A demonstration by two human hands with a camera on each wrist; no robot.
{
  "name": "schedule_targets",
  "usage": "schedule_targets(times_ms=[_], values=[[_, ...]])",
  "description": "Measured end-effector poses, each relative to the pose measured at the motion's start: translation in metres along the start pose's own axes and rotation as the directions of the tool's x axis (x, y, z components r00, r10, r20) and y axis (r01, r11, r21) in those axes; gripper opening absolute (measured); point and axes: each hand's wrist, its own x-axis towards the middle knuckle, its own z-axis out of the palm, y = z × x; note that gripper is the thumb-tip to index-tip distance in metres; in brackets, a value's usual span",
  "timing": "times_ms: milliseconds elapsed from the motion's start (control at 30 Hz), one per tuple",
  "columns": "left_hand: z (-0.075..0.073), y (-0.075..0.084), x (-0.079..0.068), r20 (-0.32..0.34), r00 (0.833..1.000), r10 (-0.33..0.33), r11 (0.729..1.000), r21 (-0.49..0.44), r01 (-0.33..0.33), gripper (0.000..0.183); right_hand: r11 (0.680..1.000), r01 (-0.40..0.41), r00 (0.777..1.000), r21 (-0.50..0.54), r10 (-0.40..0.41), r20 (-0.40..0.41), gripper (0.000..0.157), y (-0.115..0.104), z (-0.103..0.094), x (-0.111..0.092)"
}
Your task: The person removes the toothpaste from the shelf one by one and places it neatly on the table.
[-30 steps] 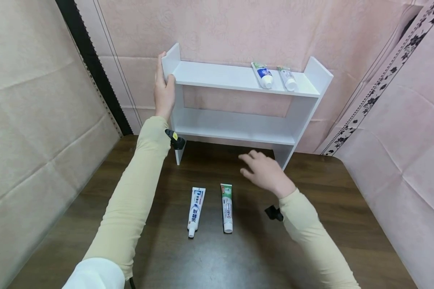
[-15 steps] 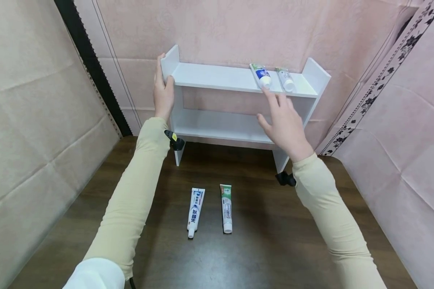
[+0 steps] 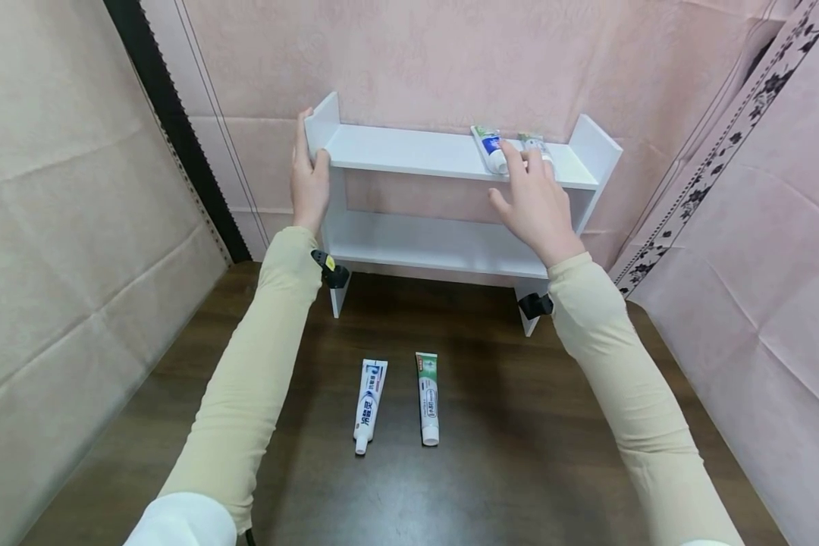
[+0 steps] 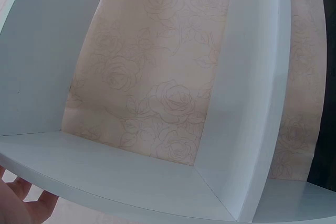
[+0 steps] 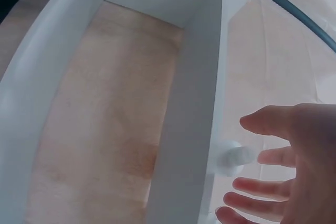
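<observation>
A white two-tier shelf [image 3: 416, 152] stands on the table. My left hand [image 3: 309, 178] grips its left side panel, with the fingers along the outside; some of those fingers [image 4: 42, 208] show past the panel in the left wrist view. My right hand [image 3: 538, 208] is raised before the top board, fingers spread, with nothing gripped. Its fingertips overlap two toothpaste tubes lying there: a blue-and-white one [image 3: 491, 152] and a paler one [image 3: 532, 142], partly hidden. The right wrist view shows a white cap [image 5: 236, 157] just ahead of the fingers; contact cannot be told.
Two more toothpaste tubes lie on the dark wooden table [image 3: 300, 485]: a white-and-blue one [image 3: 369, 402] and a green-and-white one [image 3: 428, 398]. Pale pink cloth [image 3: 450, 61] hangs behind the shelf, with more cloth at both sides.
My right hand has risen from above the table to the top board, and its fingertips have now reached the tubes in the head view. The left hand keeps its hold on the side panel.
</observation>
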Motion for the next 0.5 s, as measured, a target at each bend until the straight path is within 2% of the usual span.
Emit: schedule_targets(times_ms=[167, 500], values=[[0.0, 0.0, 0.0, 0.0, 1.0, 0.003, 1.0, -0.001, -0.003, 0.061, 1.0, -0.023, 1.0, 0.02, 0.023, 0.01, 0.058, 0.003, 0.003, 0.004], [0.0, 0.0, 0.0, -0.003, 1.0, 0.01, 1.0, -0.008, -0.01, 0.061, 0.997, -0.064, 0.998, 0.044, 0.062, 0.03, 0.063, 0.006, 0.01, 0.016]])
